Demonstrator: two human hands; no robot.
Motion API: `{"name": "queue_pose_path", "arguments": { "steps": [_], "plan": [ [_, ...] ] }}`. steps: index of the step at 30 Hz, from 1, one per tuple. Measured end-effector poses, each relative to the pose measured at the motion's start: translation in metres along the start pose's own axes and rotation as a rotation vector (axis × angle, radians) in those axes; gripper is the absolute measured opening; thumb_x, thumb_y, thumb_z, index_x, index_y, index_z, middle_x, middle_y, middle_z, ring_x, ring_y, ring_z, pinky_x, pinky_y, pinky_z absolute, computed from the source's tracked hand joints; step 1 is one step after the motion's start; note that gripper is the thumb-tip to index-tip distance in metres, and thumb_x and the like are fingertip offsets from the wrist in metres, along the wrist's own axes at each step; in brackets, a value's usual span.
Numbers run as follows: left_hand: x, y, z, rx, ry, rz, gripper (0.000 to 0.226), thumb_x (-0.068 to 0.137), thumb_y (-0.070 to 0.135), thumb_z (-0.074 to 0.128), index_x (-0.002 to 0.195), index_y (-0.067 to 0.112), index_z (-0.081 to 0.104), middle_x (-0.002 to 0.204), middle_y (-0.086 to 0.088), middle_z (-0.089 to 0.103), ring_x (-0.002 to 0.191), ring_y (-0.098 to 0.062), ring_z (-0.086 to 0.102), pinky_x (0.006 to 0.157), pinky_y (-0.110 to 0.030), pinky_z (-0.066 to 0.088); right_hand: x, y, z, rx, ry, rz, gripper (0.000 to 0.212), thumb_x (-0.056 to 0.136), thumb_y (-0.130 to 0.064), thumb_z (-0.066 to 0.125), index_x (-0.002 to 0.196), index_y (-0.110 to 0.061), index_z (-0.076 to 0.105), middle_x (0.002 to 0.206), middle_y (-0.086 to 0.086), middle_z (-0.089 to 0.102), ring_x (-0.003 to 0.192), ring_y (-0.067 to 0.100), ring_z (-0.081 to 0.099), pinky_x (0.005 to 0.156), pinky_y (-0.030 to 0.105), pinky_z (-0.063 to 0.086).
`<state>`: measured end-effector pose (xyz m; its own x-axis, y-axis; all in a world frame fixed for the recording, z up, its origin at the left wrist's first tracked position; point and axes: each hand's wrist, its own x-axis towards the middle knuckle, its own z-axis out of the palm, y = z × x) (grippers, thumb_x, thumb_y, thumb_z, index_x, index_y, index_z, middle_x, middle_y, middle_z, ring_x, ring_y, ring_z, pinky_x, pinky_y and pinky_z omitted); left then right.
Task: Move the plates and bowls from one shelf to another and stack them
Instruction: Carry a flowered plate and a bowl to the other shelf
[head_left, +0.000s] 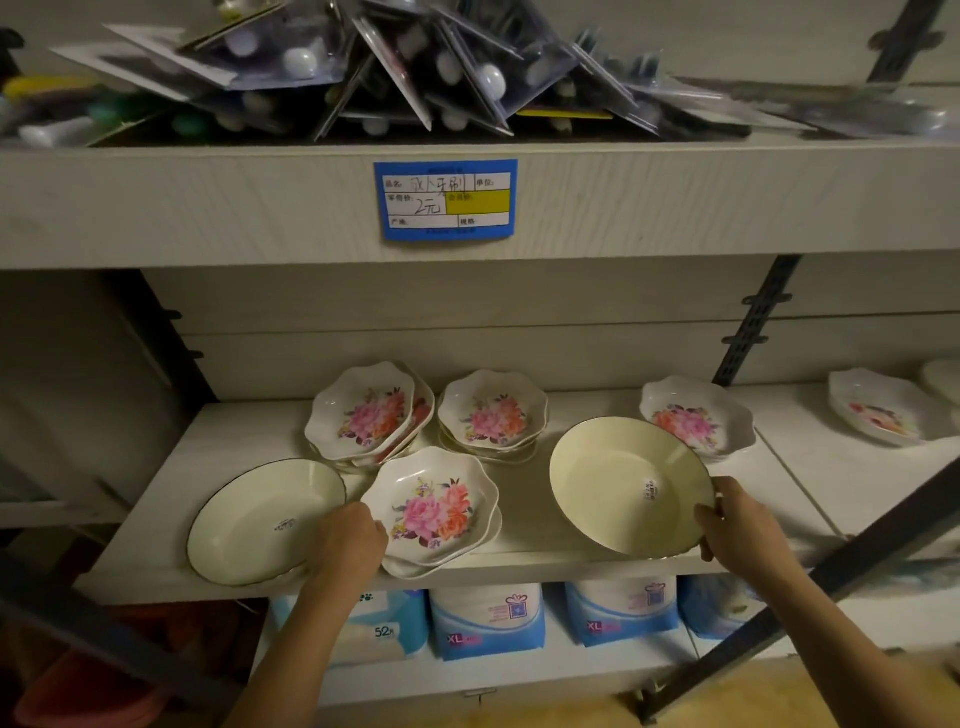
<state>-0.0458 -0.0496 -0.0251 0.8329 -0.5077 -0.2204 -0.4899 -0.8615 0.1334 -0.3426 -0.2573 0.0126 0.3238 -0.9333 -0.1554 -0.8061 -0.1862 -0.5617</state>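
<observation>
1. The left hand (353, 540) is curled round the left rim of the front dish (431, 506). This flowered dish tops a short stack at the front of the shelf (156, 499).
2. The right hand (743, 525) grasps the right rim of the plate (623, 483). The plate is cream and plain, and it is tilted so that its face turns toward the camera. Its low edge is at the shelf's front lip.
3. A dark-rimmed plate (260, 525) lies flat at the left front of the shelf, just beside the left hand. Whether it touches the front dish cannot be told.
4. Behind the front dish stand two more piles of flowered dishes. The top dish of the left pile (369, 410) leans, while the middle pile (491, 410) sits level.
5. A right pile (696, 418) stands behind the tilted plate, whose rim hides part of it.
6. Further right, on the neighbouring board, lies a far dish (878, 413), also flowered.
7. A blue label (445, 199) is stuck to the front edge of the shelf above, where blister packets (415, 67) lie in a heap.
8. Below the dishes, blue-and-white packs (488, 621) marked XL stand side by side.
</observation>
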Motion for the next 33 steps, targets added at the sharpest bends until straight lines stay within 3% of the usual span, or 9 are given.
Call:
{"name": "queue_pose_path", "arguments": {
  "steps": [2,6,10,16,19,25,30,33],
  "plan": [
    [0.0,0.001,-0.001,-0.056,0.003,-0.008,0.029,0.093,0.021,0.042,0.102,0.001,0.061,0.11,-0.016,0.066,0.097,-0.027,0.062,0.067,-0.026,0.036,-0.003,0.0,0.0,-0.01,0.0,-0.002,0.031,0.093,-0.009,0.043,0.124,-0.004,0.044,0.057,0.003,0.059,0.052,0.013,0.058,0.045,0.022,0.038],
    [-0.004,0.0,-0.005,-0.178,0.072,0.008,0.025,0.092,0.019,0.041,0.081,0.001,0.056,0.089,-0.017,0.063,0.071,-0.024,0.05,0.061,-0.029,0.034,-0.007,0.0,-0.002,0.007,-0.006,0.008,0.03,0.093,-0.009,0.043,0.123,-0.005,0.045,0.06,0.002,0.06,0.052,0.011,0.059,0.046,0.021,0.039],
    [-0.012,0.003,-0.014,-0.193,0.196,0.055,0.031,0.093,0.02,0.042,0.081,-0.001,0.06,0.083,-0.015,0.062,0.067,-0.022,0.047,0.058,-0.028,0.031,-0.011,0.0,-0.006,0.031,-0.003,0.017,0.031,0.093,-0.01,0.043,0.124,-0.005,0.045,0.06,0.0,0.06,0.051,0.007,0.059,0.045,0.019,0.035],
    [-0.027,0.012,-0.033,-0.321,0.322,0.189,0.037,0.092,0.02,0.047,0.057,0.009,0.04,0.06,-0.009,0.053,0.059,-0.024,0.046,0.054,-0.03,0.031,-0.02,0.006,-0.019,0.061,0.014,0.031,0.031,0.094,-0.01,0.043,0.124,-0.004,0.045,0.065,0.003,0.064,0.055,0.014,0.063,0.052,0.026,0.043],
    [-0.037,0.024,-0.045,-0.383,0.322,0.283,0.045,0.09,0.019,0.05,0.048,0.017,0.033,0.047,0.002,0.04,0.046,-0.014,0.039,0.045,-0.026,0.023,-0.028,0.013,-0.03,0.064,0.065,0.051,0.032,0.094,-0.012,0.045,0.125,-0.003,0.045,0.084,0.009,0.063,0.07,0.024,0.063,0.064,0.032,0.05],
    [-0.053,0.061,-0.055,-0.416,0.27,0.461,0.048,0.09,0.017,0.052,0.046,0.018,0.032,0.044,0.002,0.037,0.044,-0.013,0.035,0.045,-0.027,0.023,-0.064,0.043,-0.059,0.163,0.143,0.124,0.028,0.094,-0.013,0.045,0.121,-0.006,0.049,0.07,0.005,0.062,0.06,0.015,0.062,0.05,0.023,0.043],
    [-0.07,0.101,-0.046,-0.43,0.206,0.604,0.046,0.09,0.017,0.052,0.047,0.017,0.034,0.045,0.001,0.037,0.045,-0.012,0.034,0.045,-0.027,0.022,-0.093,0.075,-0.084,0.176,0.188,0.137,0.025,0.095,-0.014,0.045,0.119,-0.007,0.05,0.072,0.009,0.064,0.062,0.02,0.064,0.061,0.032,0.052],
    [-0.083,0.124,-0.04,-0.45,0.17,0.665,0.048,0.089,0.015,0.053,0.047,0.017,0.032,0.045,0.001,0.035,0.045,-0.012,0.033,0.045,-0.024,0.022,-0.106,0.096,-0.102,0.179,0.223,0.149,0.028,0.093,-0.011,0.045,0.121,-0.008,0.051,0.062,0.007,0.065,0.053,0.016,0.061,0.055,0.029,0.048]
  ]
}}
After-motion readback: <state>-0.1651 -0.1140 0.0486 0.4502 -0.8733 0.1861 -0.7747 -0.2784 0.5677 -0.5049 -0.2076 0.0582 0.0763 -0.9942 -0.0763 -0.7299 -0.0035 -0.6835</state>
